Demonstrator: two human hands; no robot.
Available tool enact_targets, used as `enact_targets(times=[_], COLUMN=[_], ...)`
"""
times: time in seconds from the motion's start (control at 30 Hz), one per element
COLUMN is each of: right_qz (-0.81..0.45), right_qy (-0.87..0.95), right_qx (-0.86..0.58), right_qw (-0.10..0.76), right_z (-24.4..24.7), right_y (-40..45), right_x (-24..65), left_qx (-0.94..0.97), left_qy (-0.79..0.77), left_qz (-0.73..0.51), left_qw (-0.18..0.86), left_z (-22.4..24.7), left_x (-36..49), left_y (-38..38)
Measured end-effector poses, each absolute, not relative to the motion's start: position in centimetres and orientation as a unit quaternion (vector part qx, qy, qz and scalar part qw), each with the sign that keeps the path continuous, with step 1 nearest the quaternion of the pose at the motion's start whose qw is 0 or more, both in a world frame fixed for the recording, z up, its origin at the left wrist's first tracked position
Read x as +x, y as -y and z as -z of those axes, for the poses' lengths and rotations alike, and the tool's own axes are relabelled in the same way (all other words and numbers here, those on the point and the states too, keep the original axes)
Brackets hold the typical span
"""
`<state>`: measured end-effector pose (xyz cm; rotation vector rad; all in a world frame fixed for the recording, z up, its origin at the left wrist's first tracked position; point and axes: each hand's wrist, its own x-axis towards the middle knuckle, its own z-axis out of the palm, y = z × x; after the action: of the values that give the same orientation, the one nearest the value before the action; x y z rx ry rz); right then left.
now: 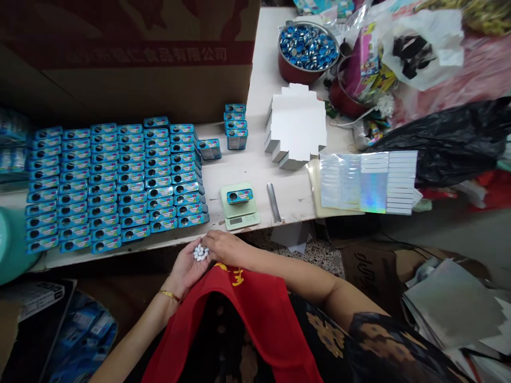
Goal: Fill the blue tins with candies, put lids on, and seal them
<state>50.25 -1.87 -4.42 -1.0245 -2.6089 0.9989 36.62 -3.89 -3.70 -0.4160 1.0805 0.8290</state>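
On the carton [131, 37], a red band is printed with pale characters, of which 食品有限公司 can be read; those ahead are blurred. White lettering is borne by the tin [239, 196] on the scale [240, 220]; its upper line possibly begins "CARAM", the print being very small. The scale's display cannot be read. Yellow characters on the red apron [259, 303] and dark, sideways lettering on the brown box [369, 271] are noted, both illegible.
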Motion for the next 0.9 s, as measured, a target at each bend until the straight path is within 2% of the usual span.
enact_targets(times=[0.1, 0.23, 0.3, 0.5, 0.77, 0.83, 0.9], right_qz=[-0.42, -0.395, -0.357, -0.268, -0.245, -0.247, -0.266], right_qy=[0.81, 0.745, 0.742, 0.783, 0.755, 0.747, 0.764], right_qx=[-0.371, -0.472, -0.505, -0.537, -0.534, -0.55, -0.539], right_qw=[0.172, 0.258, 0.258, 0.164, 0.29, 0.282, 0.235], right_z=[4.2, 4.3, 4.6, 4.9, 4.0, 3.9, 4.1], right_y=[0.4, -3.3, -5.2, -7.2, -6.7, -8.5, -11.1], right_x=[51.7, 54.6, 55.8, 56.4, 57.9, 58.2, 57.5], left_qx=[-0.176, -0.158, -0.16, -0.165, -0.16, -0.143, -0.128], left_qy=[-0.463, -0.438, -0.436, -0.43, -0.446, -0.442, -0.456], left_qz=[-0.408, -0.4, -0.405, -0.413, -0.411, -0.417, -0.428], left_qw=[0.766, 0.79, 0.788, 0.785, 0.779, 0.781, 0.77], left_z=[3.5, 3.3, 3.2, 3.4, 4.4, 4.4, 4.3], left_x=[36.7, 36.4, 36.2, 35.9, 34.5, 33.9, 33.1], left_y=[3.5, 3.0, 2.8, 3.0, 4.1, 4.4, 4.7])
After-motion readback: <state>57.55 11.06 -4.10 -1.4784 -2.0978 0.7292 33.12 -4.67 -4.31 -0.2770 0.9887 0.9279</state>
